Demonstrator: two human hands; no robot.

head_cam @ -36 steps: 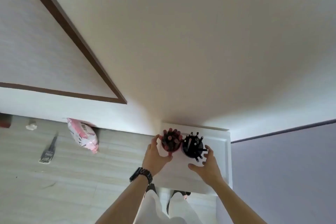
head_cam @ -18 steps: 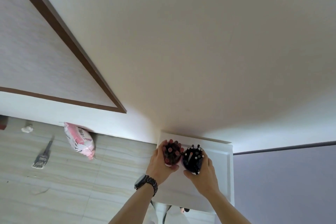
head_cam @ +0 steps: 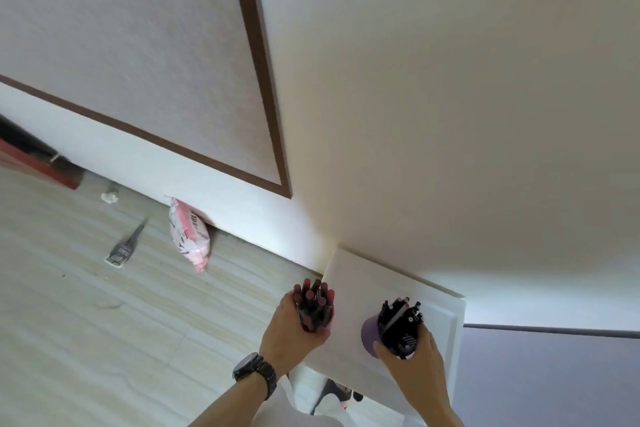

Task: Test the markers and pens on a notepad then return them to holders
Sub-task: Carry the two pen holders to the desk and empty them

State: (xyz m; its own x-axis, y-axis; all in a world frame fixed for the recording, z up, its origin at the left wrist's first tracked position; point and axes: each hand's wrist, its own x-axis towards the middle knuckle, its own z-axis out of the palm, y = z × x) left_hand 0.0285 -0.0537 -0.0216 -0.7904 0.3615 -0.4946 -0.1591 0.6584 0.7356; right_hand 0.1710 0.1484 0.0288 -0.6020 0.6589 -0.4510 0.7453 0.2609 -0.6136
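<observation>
My left hand (head_cam: 292, 326) grips a pink holder (head_cam: 317, 317) full of red-capped markers (head_cam: 311, 295), lifted past the left edge of a small white table (head_cam: 353, 284). My right hand (head_cam: 412, 360) grips a purple holder (head_cam: 370, 333) packed with black pens (head_cam: 401, 315), tilted over the table top. The two holders are apart, a hand's width between them. No notepad is in view.
The white table stands in a corner against a cream wall (head_cam: 450, 114). On the pale tiled floor (head_cam: 104, 322) to the left lie a pink packet (head_cam: 188, 236), a small brush (head_cam: 123, 250), a crumpled paper scrap (head_cam: 110, 197) and a red object (head_cam: 41, 166).
Both hands closed round the holders and lifted them off the table. The holders stood side by side before; now the pink one has moved left and the purple one right.
</observation>
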